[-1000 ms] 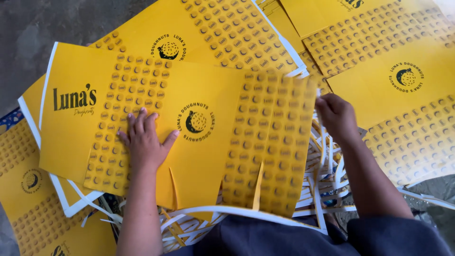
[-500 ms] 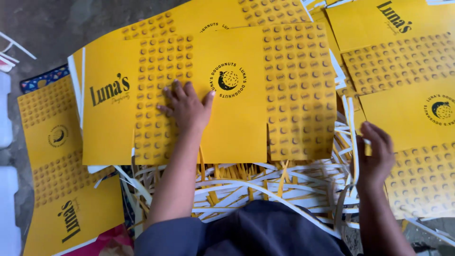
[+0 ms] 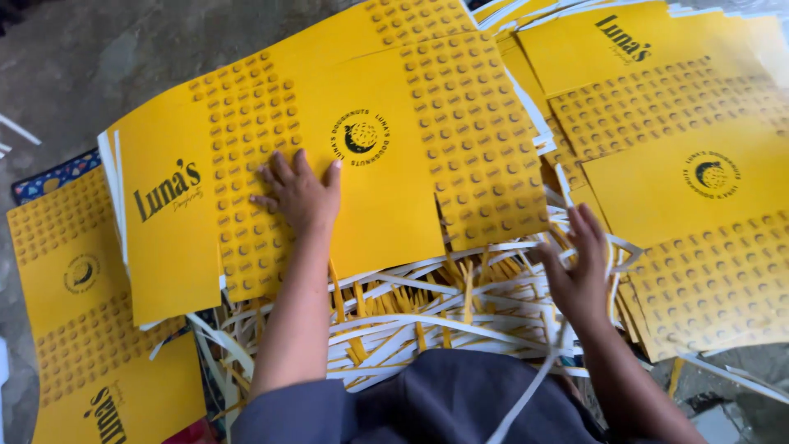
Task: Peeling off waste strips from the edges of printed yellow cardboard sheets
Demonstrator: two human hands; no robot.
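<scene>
A yellow cardboard sheet (image 3: 345, 156) with dotted bands and a round black logo lies flat at centre. The left hand (image 3: 300, 196) presses it, fingers spread; the right hand (image 3: 582, 271), fingers loose, rests on paper strips (image 3: 427, 316).

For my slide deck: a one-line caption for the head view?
Left hand flat on yellow carton blank, right hand among paper offcuts.

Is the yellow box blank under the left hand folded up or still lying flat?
Flat: the yellow box blank lies spread on the stack, panels unfolded, left hand pressed palm-down on it.
</scene>
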